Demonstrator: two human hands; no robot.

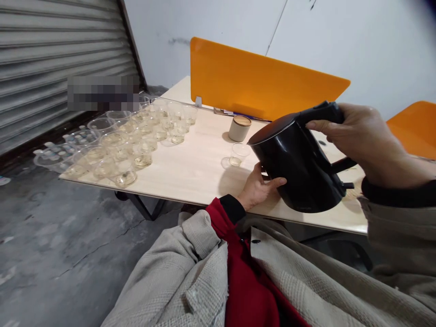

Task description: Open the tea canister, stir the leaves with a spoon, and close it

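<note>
My right hand [366, 136] is wrapped around the handle of a black electric kettle [293, 168], which is held tilted above the table's front edge with its lid side toward the left. Beside the kettle's lower left side, my left hand [257, 188] is closed, its thumb stretched along the kettle. A small dark curved part shows at its fingers; the rest of what it grips is hidden behind the kettle. Just beyond the left hand stands a clear plastic cup [235, 159] with a little pale liquid. Behind that cup is a pale round canister [240, 129] with a wooden lid.
Many clear cups [143, 156] with pale liquid and dark bits crowd the left end of the wooden table [190, 172]. At its left corner, small white-capped bottles [56, 150] sit in cups. An orange divider [259, 79] stands along the back. A metal shutter [61, 54] is at left.
</note>
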